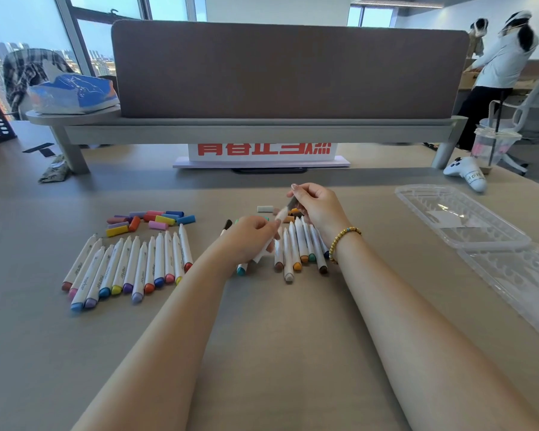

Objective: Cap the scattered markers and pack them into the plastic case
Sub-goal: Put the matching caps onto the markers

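Note:
Several white markers lie in a row at the left of the desk, uncapped at their far ends. Behind them sits a heap of loose coloured caps. A second group of markers lies in the middle. My left hand grips one white marker by its barrel, tip pointing up right. My right hand pinches a dark cap just above that tip. A few loose caps lie behind my hands. The clear plastic case lies open at the right.
A grey monitor riser with a brown partition spans the back. A tissue pack sits on its left end. A white game controller and a plastic drink cup stand at the far right. A person stands beyond the desk.

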A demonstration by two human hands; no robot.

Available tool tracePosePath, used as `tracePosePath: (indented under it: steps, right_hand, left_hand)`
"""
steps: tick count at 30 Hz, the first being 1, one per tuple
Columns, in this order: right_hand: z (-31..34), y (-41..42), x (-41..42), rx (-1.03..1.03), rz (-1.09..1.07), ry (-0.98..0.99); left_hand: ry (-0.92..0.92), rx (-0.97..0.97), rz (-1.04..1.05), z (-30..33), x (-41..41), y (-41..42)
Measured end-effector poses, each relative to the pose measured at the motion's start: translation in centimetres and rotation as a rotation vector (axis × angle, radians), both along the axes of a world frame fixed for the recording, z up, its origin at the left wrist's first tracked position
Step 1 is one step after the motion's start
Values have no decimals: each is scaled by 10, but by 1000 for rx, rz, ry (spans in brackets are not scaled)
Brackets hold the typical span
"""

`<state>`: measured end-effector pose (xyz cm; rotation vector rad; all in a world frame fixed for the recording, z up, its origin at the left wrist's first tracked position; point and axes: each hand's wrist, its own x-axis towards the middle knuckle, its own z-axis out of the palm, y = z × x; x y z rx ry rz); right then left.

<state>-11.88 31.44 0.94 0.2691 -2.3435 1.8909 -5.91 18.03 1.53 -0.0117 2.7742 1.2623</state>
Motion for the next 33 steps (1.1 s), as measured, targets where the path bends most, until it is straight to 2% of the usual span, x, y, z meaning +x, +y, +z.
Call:
tracePosePath:
  steps: [5, 14, 16, 19, 23, 25, 29, 33]
  right_hand:
    - [0, -7, 4, 25, 96, 22]
    - [0, -12, 0, 78, 58, 35]
    - [0, -12, -1, 88, 13, 54]
    - [-2, 3, -8, 110, -182, 91]
    - [-11, 29, -20, 115, -334, 67]
    - [-17, 33, -23, 141, -326, 27]
    - [-22, 29, -26, 332, -202, 16]
    - [-23, 27, -35, 509, -124, 74]
  left_hand:
    - [32, -15, 19, -2, -1, 3]
    - [41, 86, 102, -3, -2, 12]
    - [60, 4, 112, -4, -5, 7]
    - [77, -227, 155, -12, -7, 3]
    - [85, -345, 158, -17, -6, 8]
    - [100, -437, 133, -17, -4, 11]
    - [158, -562, 111, -13, -1, 11]
    - [154, -536, 98, -6, -12, 11]
